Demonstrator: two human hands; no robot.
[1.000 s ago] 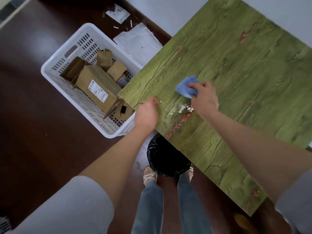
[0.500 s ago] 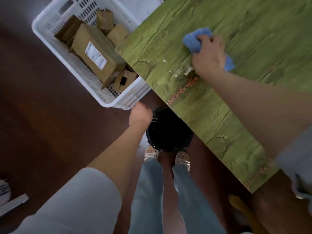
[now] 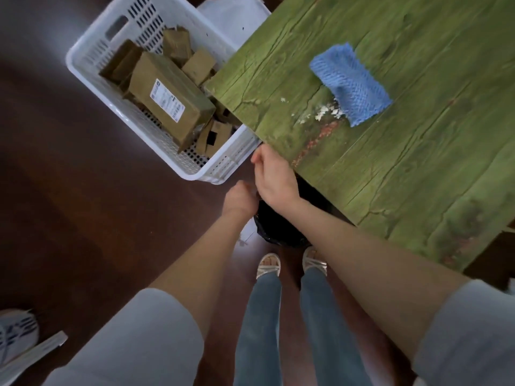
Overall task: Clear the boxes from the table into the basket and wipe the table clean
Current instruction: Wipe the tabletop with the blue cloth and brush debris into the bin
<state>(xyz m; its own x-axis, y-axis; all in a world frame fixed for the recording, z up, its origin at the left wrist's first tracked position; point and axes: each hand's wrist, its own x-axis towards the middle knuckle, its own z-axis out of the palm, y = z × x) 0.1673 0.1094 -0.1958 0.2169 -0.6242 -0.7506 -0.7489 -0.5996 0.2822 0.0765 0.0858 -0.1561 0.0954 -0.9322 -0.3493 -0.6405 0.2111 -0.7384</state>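
Cardboard boxes lie piled in the white slatted basket on the floor, just beside the corner of the green wood-grain table; no box shows on the tabletop, so the clearing step appears complete. The blue cloth lies flat on the table, held by neither hand, with white crumbs touching its near edge and reddish specks strewn toward the table edge. The right hand hangs at that edge, fingers loosely curled and holding nothing visible. The left hand is lower, at the rim of a black-lined bin partly under the table, fingers curled; whether it grips the liner cannot be told. Judged step: wiping, with debris to be collected. The next move probably calls for positioning the bin under the edge, retaking the cloth, and sweeping the crumbs over the edge.
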